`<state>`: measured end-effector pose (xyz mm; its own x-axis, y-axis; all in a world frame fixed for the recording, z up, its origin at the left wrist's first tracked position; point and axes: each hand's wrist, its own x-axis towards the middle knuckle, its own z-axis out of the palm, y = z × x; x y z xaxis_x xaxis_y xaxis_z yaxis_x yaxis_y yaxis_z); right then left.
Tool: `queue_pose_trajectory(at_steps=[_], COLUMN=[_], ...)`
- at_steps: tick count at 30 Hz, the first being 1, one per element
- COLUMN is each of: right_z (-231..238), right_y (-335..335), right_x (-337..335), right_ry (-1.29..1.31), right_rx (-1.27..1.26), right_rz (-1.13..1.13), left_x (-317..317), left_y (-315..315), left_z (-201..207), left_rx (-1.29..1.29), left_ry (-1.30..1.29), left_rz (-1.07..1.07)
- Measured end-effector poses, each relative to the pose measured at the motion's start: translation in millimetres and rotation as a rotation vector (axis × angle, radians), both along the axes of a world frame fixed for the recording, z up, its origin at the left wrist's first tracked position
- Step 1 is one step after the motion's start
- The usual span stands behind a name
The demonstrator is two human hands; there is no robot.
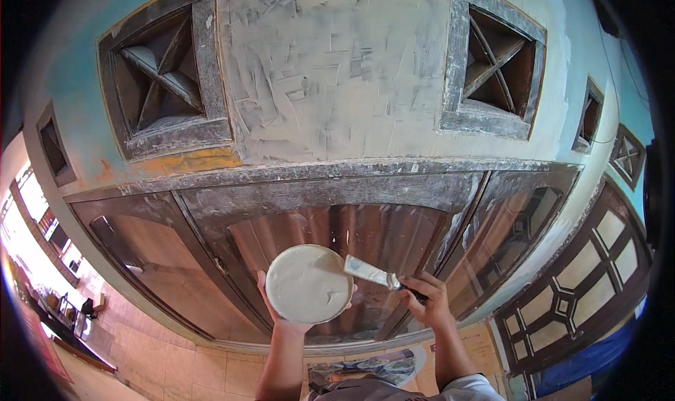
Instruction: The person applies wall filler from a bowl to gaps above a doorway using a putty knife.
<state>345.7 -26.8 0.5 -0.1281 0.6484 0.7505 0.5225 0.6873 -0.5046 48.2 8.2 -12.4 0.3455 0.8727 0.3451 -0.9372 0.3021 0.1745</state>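
Note:
My left hand holds up a round bowl filled with smooth white putty, fingers wrapped under its rim. My right hand grips the dark handle of a putty knife. Its flat blade, smeared white, points left and touches the bowl's right rim. Both are raised in front of a wooden door frame streaked with putty. Above the frame, the wall is covered in rough grey-white putty strokes.
Two square wall vents with crossed slats, one at the left and one at the right, flank the plastered patch. Brown glossy door panels hang below the frame. A patterned window door stands at the right. Tiled floor lies below.

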Motion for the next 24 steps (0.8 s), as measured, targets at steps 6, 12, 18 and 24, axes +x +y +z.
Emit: queue_pose_trajectory(at_steps=[6, 12, 18, 24], right_z=[-15, -44, 7, 78], right_y=[16, 12, 2, 1], right_x=[10, 24, 41, 63], right_ry=[0.017, 0.625, 0.184, -0.208], right_rx=[-0.110, -0.565, -0.258, -0.017], right_rz=[-0.085, 0.226, 0.142, -0.009], left_x=[4, 15, 43, 65], left_y=[1, 3, -1, 3], left_z=[0, -2, 14, 26], left_rx=[0.044, 0.063, -0.028, 0.095], left_ry=[0.088, 0.121, 0.024, -0.031], left_rz=[-0.013, -0.019, -0.077, -0.055])
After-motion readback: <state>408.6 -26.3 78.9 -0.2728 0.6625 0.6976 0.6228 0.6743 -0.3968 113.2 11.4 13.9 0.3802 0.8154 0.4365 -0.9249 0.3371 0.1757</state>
